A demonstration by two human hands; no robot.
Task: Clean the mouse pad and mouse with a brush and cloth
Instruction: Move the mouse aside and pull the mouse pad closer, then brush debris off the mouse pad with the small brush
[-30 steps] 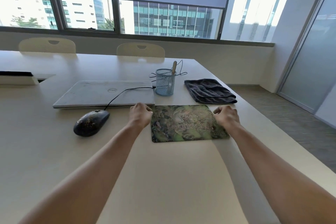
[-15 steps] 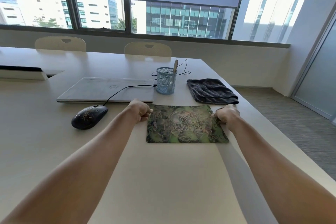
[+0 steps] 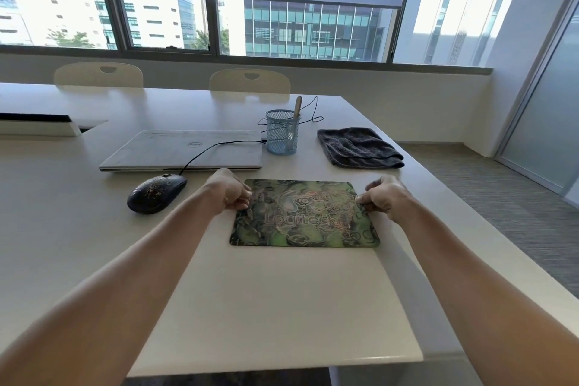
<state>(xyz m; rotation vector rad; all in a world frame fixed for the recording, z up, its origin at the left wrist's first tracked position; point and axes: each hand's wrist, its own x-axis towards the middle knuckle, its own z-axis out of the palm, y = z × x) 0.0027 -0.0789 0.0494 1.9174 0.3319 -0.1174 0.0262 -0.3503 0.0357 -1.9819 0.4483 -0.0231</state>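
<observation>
Pad (image 3: pixel 302 216) lies flat; your left hand (image 3: pixel 227 189) pinches its left edge, right hand (image 3: pixel 384 197) its right edge, mouse (image 3: pixel 156 193) just beyond left.

Office: laptop (image 3: pixel 185 149), conference table (image 3: pixel 266 291).

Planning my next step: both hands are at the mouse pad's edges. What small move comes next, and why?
Probably free the right hand and reach for the wooden-handled brush in the blue mesh cup: the green patterned mouse pad lies flat, gripped at both side edges.
</observation>
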